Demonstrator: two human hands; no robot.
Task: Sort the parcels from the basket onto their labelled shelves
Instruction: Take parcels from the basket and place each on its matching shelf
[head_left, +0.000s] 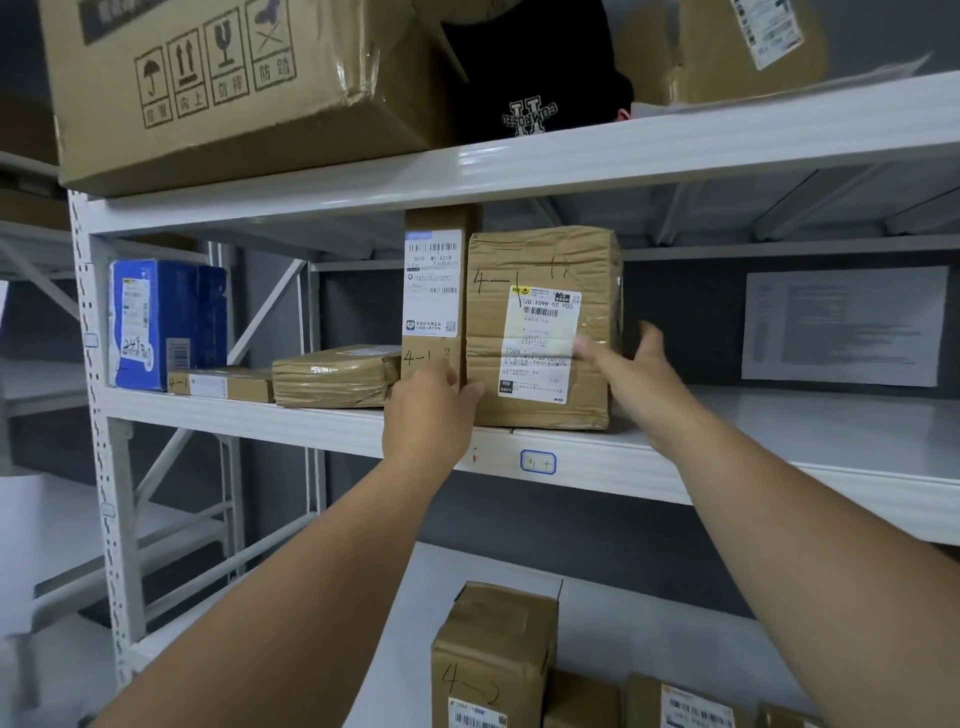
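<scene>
A brown taped parcel (543, 327) with "4-1" handwritten on it and a white shipping label stands on the middle white shelf (311, 422), right above the shelf tag "4-1" (538, 462). My left hand (431, 410) holds its lower left corner, thumb across the front. It also covers the foot of a tall narrow box (434, 291) marked "4-1" that stands against the parcel's left side. My right hand (631, 371) is at the parcel's right side. Its straight fingers touch the label and its thumb points up beside the right edge.
Left on the same shelf are a flat brown packet (332, 376), a thin flat box (223, 385) and a blue box (166, 322). A big carton (218, 88) overhangs the top shelf. A box marked "4-2" (493, 660) stands with others below. A person's black cap (535, 73) shows behind the rack.
</scene>
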